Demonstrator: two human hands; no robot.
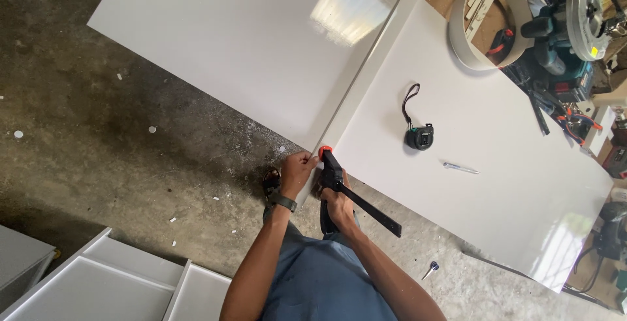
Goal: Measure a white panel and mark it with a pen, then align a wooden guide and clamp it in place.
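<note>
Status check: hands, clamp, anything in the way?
Left hand on panel edge. Right hand grips black bar clamp, orange jaw at the corner. Tape measure and pen lie apart, not blocking.

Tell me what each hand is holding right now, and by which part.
The right hand grips the black bar clamp by its handle, just below the orange-padded head. The left hand holds the near corner edge of the upright white panel.

Tape measure [419, 137] on white panel [496, 164]
</note>
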